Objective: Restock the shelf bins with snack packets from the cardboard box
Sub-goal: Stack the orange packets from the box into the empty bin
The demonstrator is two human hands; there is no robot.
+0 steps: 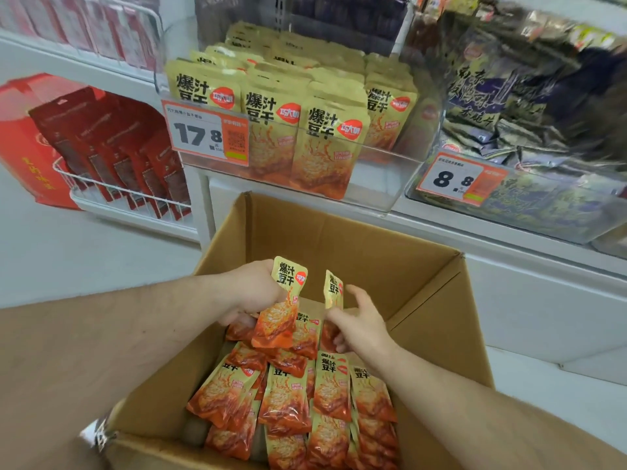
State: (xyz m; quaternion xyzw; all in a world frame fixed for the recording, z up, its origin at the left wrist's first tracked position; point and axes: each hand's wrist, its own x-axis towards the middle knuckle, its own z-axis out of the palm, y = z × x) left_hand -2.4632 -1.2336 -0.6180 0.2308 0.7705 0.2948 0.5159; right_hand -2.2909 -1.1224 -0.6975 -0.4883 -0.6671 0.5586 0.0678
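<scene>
Snack packets (291, 395) lie heaped across the bottom of the open cardboard box (356, 242), while the clear shelf bin (383, 171) just above it, with the 17.8 price tag (207, 134), already holds rows of the same yellow-and-orange packets, so the restocking looks well along but with plenty left to move. Both hands are over the box: the left hand (252, 293) grips a bunch of packets, one (283, 307) standing upright from its fist. The right hand (359, 325) pinches a single packet (334, 289) by its lower end, held upright just beside the left one.
</scene>
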